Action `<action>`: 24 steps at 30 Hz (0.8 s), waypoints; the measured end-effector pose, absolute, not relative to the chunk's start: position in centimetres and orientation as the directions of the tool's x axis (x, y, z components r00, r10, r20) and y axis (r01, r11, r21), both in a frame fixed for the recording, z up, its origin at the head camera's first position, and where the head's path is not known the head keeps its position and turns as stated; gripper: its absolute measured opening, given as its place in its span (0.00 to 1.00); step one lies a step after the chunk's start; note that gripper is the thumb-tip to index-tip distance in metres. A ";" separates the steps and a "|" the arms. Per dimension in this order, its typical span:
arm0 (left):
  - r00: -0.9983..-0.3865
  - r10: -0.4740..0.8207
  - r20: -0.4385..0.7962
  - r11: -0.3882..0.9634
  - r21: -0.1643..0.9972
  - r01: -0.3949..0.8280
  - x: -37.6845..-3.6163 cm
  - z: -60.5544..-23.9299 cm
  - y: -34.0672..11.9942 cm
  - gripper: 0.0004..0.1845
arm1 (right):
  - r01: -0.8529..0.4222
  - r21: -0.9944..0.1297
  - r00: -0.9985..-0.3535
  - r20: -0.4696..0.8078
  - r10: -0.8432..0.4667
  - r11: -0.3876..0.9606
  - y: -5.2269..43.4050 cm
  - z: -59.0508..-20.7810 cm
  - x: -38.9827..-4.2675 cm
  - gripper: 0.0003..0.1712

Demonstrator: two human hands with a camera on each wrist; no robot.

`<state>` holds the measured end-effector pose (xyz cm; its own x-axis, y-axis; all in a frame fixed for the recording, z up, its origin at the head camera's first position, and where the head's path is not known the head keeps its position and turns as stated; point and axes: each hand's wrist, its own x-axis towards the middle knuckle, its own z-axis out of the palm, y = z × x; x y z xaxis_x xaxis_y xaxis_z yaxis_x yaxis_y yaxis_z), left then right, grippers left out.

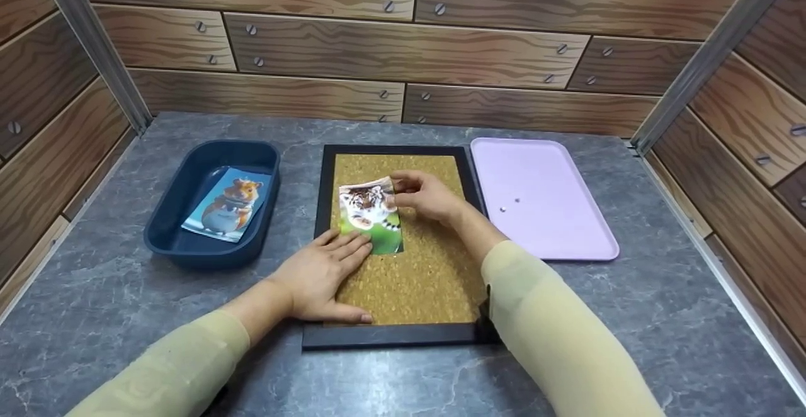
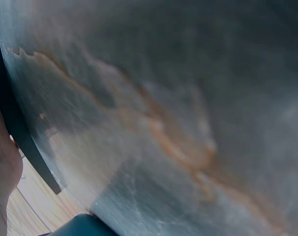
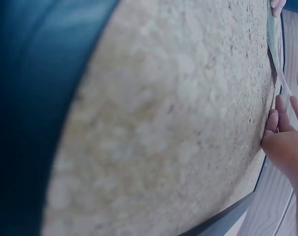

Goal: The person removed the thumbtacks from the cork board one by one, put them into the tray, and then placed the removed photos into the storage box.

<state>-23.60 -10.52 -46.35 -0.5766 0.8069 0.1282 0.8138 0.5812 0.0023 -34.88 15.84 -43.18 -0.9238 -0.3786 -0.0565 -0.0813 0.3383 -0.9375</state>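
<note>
A tiger picture card (image 1: 381,225) lies on a black-framed cork board (image 1: 409,291), its top edge slightly raised. My left hand (image 1: 321,272) is spread with the palm down, fingertips resting on the card's lower left corner and the thumb on the cork. At the card's upper right edge, my right hand (image 1: 428,198) pinches it between thumb and curled fingers. The right wrist view shows the right hand (image 3: 286,142) beside the card's edge, low over the cork. Only a sliver of the left hand (image 2: 4,157) enters the left wrist view.
To the left stands a dark blue bin (image 1: 164,222) holding a hamster picture (image 1: 230,206). A pink tray (image 1: 548,171) lies right of the board, with two small shiny pieces (image 1: 503,209) on it. Wood-patterned walls (image 1: 403,45) enclose the grey marbled table (image 1: 680,316).
</note>
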 end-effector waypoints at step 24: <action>-0.581 0.805 0.117 0.585 0.006 0.811 -23.5 -46.2 -10.5 0.65 | 0.046 -0.985 -0.897 -0.113 -0.428 0.163 17.2 -42.4 -33.3 0.38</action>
<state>-23.46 -10.47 -46.23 -0.5814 0.8052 0.1168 0.8111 0.5848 0.0060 -33.31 17.22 -42.43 -0.8966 -0.4281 -0.1128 0.0459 0.1634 -0.9855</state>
